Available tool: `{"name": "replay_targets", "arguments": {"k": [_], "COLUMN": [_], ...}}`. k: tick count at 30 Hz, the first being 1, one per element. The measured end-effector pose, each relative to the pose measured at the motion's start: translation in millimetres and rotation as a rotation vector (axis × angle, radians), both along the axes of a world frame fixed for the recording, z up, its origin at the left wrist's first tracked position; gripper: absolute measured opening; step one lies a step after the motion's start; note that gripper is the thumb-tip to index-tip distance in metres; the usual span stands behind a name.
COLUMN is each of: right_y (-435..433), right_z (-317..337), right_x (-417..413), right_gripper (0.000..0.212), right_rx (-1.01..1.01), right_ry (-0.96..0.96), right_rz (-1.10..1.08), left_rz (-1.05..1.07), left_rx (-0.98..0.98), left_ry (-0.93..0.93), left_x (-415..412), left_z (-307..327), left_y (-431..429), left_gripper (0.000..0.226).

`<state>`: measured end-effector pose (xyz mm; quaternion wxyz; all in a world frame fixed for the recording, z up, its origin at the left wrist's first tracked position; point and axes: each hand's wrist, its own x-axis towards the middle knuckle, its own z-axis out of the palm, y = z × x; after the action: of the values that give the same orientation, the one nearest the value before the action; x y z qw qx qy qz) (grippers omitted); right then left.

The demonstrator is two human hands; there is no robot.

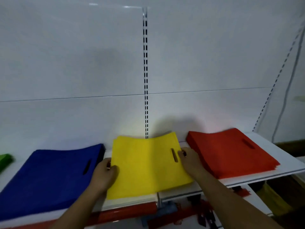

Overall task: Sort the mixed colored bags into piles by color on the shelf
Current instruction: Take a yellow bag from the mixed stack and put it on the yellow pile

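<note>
A pile of yellow bags lies in the middle of the white shelf, handle slot to the right. My left hand grips the pile's left edge, thumb on top. My right hand holds its right edge beside the slot. A pile of blue bags lies to the left, and a pile of red bags to the right. A bit of a green bag shows at the far left edge.
The white back wall has a slotted upright behind the yellow pile and another upright at the right. Below the shelf's front edge lie more red and yellow items, partly hidden.
</note>
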<state>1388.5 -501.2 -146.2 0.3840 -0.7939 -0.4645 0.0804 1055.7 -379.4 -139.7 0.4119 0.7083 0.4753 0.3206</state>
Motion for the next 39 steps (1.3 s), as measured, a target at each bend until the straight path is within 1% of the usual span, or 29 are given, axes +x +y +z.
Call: {"name": "replay_targets", "arguments": {"k": [3, 5, 6, 8, 10, 11, 13, 17, 19, 22, 25, 27, 30, 35, 37, 39], "right_y": [-1.9, -4.1, -6.4, -11.8, -14.2, -13.3, -8.6, -3.3, -2.9, 0.1, 3.5, 5.0, 6.8, 10.7, 11.1, 11.0], "right_z": [-10.8, -12.6, -9.9, -7.8, -7.5, -8.5, -8.9, -14.7, -14.8, -14.4, -16.4, -18.3, -19.0, -12.2, -6.0, 1.5], "right_x": [0.2, 0.4, -0.7, -2.2, -3.6, -3.0, -1.4, 5.5, 9.1, 12.4, 11.4, 12.3, 15.8, 16.1, 15.5, 15.7], "right_gripper": [0.022, 0.024, 0.029, 0.039, 0.039, 0.040, 0.041, 0.044, 0.045, 0.044, 0.043, 0.040, 0.037, 0.047, 0.048, 0.051], "right_rx": [-0.052, -0.045, -0.042, -0.078, -0.130, -0.143, -0.160, -0.193, -0.201, -0.214, -0.237, -0.252, -0.276, -0.312, -0.322, -0.318], "right_ry": [0.019, 0.071, 0.137, 0.261, 0.333, 0.343, 0.352, 0.343, 0.338, 0.312, 0.265, 0.238, 0.242, 0.275, 0.309, 0.300], "right_rz": [0.033, 0.037, 0.024, 0.018, 0.030, 0.036, 0.032, 0.020, 0.015, 0.010, 0.009, 0.010, 0.027, 0.085, 0.076, 0.049], "left_rz": [0.008, 0.032, 0.045, 0.076, 0.083, 0.068, 0.051, 0.082, 0.071, 0.065, 0.094, 0.113, 0.094, 0.100, 0.107, 0.094], "left_rx": [0.049, 0.091, 0.103, 0.108, 0.070, 0.050, 0.044, 0.083, 0.091, 0.078, 0.095, 0.067, 0.038, 0.026, -0.039, -0.120], "left_ry": [0.057, 0.074, 0.072, 0.089, 0.130, 0.149, 0.182, 0.182, 0.160, 0.158, 0.220, 0.250, 0.276, 0.307, 0.320, 0.347], "left_x": [-3.2, 0.4, 0.7, -3.8, -11.3, -14.0, -10.7, -1.9, -0.4, 4.5, 7.3, 3.5, -0.9, 5.1, 11.9, 14.1], "left_z": [-18.9, -25.4, -27.9, -40.7, -59.6, -71.8, -70.9, -52.4, -46.8, -38.6, -43.5, -53.8, -61.4, -49.8, -40.1, -29.0], "left_y": [-6.3, -9.1, -9.0, -1.0, 12.8, 20.6, 16.8, 1.5, 2.1, 4.1, 8.0, 14.6, 24.8, 19.8, 12.4, 10.8], "left_gripper": [0.020, 0.032, 0.036, 0.033, 0.026, 0.029, 0.033, 0.018, 0.024, 0.022, 0.021, 0.021, 0.027, 0.031, 0.042, 0.057]}}
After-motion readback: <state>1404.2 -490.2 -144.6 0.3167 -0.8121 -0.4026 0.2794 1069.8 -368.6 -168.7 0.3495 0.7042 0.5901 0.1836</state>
